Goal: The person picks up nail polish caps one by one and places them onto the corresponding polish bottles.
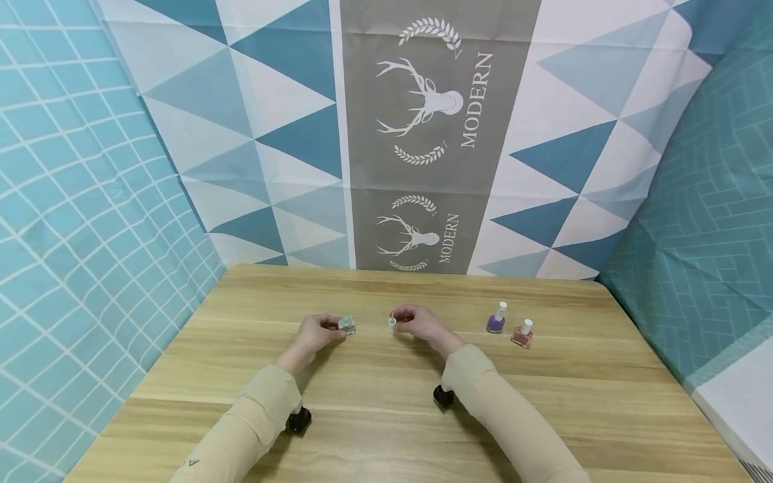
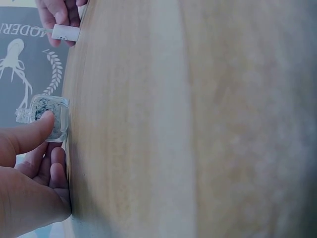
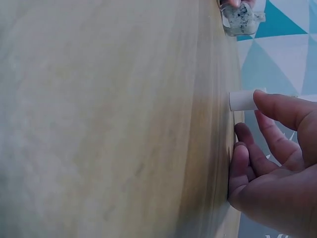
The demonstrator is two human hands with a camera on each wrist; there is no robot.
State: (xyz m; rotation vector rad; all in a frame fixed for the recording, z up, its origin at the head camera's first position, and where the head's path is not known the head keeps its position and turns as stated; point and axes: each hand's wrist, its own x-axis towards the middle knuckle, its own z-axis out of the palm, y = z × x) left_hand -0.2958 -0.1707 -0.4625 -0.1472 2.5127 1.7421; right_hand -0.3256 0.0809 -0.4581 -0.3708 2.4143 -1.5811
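Note:
My left hand (image 1: pixel 315 333) holds a small clear nail polish bottle (image 2: pixel 58 119) with silvery glitter, thumb on one side and fingers on the other. No cap is on its neck, which points up, and its base is at the tabletop. To the right, my right hand (image 1: pixel 419 322) pinches a white nail polish cap (image 3: pixel 241 100) between thumb and finger. This cap is turned over at the tabletop, its thin brush stem pointing upward. The bottle and the cap are a short way apart.
Right of my right hand, a purple nail polish bottle (image 1: pixel 496 323) and a brownish-pink one (image 1: pixel 522 337) stand on the wooden table (image 1: pixel 374 416), both with white caps. Patterned cloth (image 1: pixel 290 134) hangs behind the table and along both sides.

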